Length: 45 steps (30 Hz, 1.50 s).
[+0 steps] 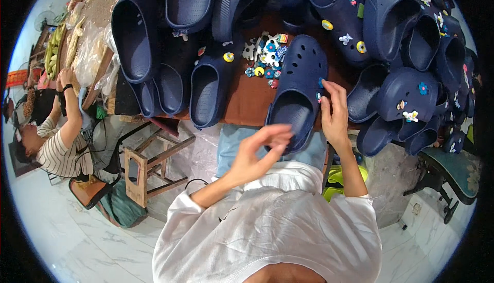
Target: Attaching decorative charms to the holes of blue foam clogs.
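A navy clog (pixel 304 69) with round holes lies toe away from me at the table's near edge. Against its right side rests my right hand (pixel 335 109), fingers stretched and apart, fingertips beside a blue flower charm (pixel 321 82) and a small reddish charm (pixel 318 97). Over the clog's heel opening hovers my left hand (pixel 257 151), open, its thumb apart from the fingers; the fingertips are blurred by motion, and I see nothing in them. Just left of the clog's toe sits a pile of colourful shoe charms (pixel 268 51).
Several navy clogs (pixel 208 90) crowd the brown table (pixel 242 103) on the left, far and right sides, some stacked and some with charms. A wooden stool (pixel 136 175) stands at the left. Another person (pixel 62 133) in a striped shirt works farther left. A dark chair (pixel 453 175) is at the right.
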Tool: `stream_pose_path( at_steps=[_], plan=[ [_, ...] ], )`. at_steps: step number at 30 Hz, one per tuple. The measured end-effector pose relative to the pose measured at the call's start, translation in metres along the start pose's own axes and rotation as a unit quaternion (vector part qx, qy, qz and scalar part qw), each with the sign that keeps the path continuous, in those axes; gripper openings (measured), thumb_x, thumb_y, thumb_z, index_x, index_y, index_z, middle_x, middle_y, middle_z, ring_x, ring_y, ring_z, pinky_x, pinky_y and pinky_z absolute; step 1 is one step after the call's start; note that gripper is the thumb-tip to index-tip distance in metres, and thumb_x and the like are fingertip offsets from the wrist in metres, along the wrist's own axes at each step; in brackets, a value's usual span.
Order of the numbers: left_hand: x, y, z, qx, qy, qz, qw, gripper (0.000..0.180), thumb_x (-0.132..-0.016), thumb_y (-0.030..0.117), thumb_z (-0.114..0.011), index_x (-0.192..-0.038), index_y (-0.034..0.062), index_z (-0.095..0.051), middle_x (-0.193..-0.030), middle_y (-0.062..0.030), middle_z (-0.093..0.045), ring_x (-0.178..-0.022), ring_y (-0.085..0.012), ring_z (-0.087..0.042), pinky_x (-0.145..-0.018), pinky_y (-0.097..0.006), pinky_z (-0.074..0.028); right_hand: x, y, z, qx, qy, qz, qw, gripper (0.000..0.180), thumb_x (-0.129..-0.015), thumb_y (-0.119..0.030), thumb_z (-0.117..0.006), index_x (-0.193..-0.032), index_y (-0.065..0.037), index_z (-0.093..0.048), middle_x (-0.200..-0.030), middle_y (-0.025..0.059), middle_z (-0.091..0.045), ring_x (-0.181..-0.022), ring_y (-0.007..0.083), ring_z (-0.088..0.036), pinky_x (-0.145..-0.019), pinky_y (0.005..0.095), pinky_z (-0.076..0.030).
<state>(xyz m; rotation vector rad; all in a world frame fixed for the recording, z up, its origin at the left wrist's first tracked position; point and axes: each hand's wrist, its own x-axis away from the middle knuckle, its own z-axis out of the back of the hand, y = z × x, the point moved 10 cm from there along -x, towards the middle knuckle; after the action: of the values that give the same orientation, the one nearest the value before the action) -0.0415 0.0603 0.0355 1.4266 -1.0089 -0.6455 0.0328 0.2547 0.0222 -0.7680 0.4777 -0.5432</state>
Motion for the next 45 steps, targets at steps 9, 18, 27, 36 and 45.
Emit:
stream_pose_path(
  at_steps=[9,18,27,36,45],
  plan=[
    [0.180,-0.150,0.136,-0.346,0.195,0.207,0.894,0.023,-0.093,0.015,-0.060,-0.112,0.0018,-0.060,-0.090,-0.0173,-0.068,-0.078,-0.0295,-0.067,-0.064,-0.035,-0.053,0.008,-0.006,0.000,-0.087,0.050,0.001,0.995,0.033,-0.096,-0.004,-0.051,-0.128,-0.001,-0.055,-0.123,0.0195,-0.052,-0.110,0.0340,-0.055,-0.097,0.0391,-0.044],
    [0.245,-0.214,0.125,-0.162,0.036,0.445,0.880,0.012,-0.088,0.015,-0.057,-0.087,0.0044,-0.063,-0.062,-0.0015,-0.058,-0.053,-0.0079,-0.051,-0.050,-0.027,-0.040,0.018,-0.011,-0.002,-0.058,0.069,0.026,0.996,0.028,-0.095,-0.015,-0.056,-0.119,0.000,-0.059,-0.116,0.0181,-0.054,-0.106,0.0313,-0.054,-0.091,0.0370,-0.044],
    [0.165,-0.153,0.106,-0.268,-0.021,0.281,0.921,0.015,-0.079,0.015,-0.069,-0.088,0.0025,-0.069,-0.070,-0.0040,-0.066,-0.059,-0.0123,-0.060,-0.057,-0.029,-0.048,0.011,-0.026,-0.004,-0.030,0.029,0.051,0.998,0.041,-0.085,-0.019,-0.068,-0.119,-0.001,-0.058,-0.115,0.0171,-0.055,-0.102,0.0320,-0.054,-0.089,0.0405,-0.044],
    [0.012,-0.028,0.090,-0.318,0.095,0.002,0.943,0.021,-0.088,0.010,-0.065,-0.107,0.0021,-0.065,-0.091,-0.0103,-0.068,-0.078,-0.0213,-0.066,-0.067,-0.032,-0.051,0.008,-0.036,-0.006,0.053,0.074,0.088,0.992,0.037,-0.077,-0.007,-0.064,-0.113,0.001,-0.057,-0.109,0.0178,-0.055,-0.096,0.0325,-0.053,-0.083,0.0408,-0.044],
    [-0.067,-0.024,0.065,-0.401,0.227,-0.162,0.873,0.034,-0.082,0.008,-0.069,-0.115,0.0054,-0.062,-0.103,-0.0127,-0.061,-0.087,-0.0278,-0.060,-0.075,-0.036,-0.049,0.025,-0.012,-0.002,0.057,0.103,0.006,0.993,0.043,-0.074,0.005,-0.050,-0.117,0.003,-0.054,-0.111,0.0180,-0.051,-0.101,0.0308,-0.051,-0.085,0.0373,-0.044]
  ],
)
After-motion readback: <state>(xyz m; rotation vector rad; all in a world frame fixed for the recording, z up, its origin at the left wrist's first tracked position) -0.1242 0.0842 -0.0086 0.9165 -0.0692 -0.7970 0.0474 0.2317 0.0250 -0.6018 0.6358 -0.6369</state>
